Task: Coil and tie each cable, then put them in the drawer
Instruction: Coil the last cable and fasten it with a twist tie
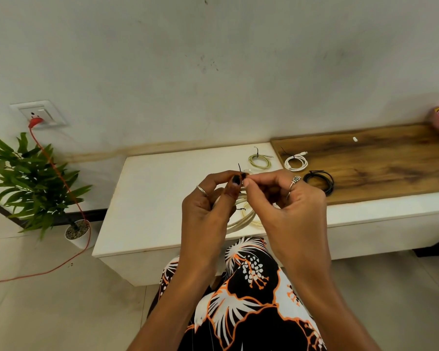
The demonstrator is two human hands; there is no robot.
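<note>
Here both hands' fingers (238,182) pinch a black tie (239,168), hiding most of the cream cable (243,219); three tied coils (295,163) lie beyond.

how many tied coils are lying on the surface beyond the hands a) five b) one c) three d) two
c) three: a greenish coil on the white top, then a white coil and a black coil on the wood board, each bound with a black tie.
</note>
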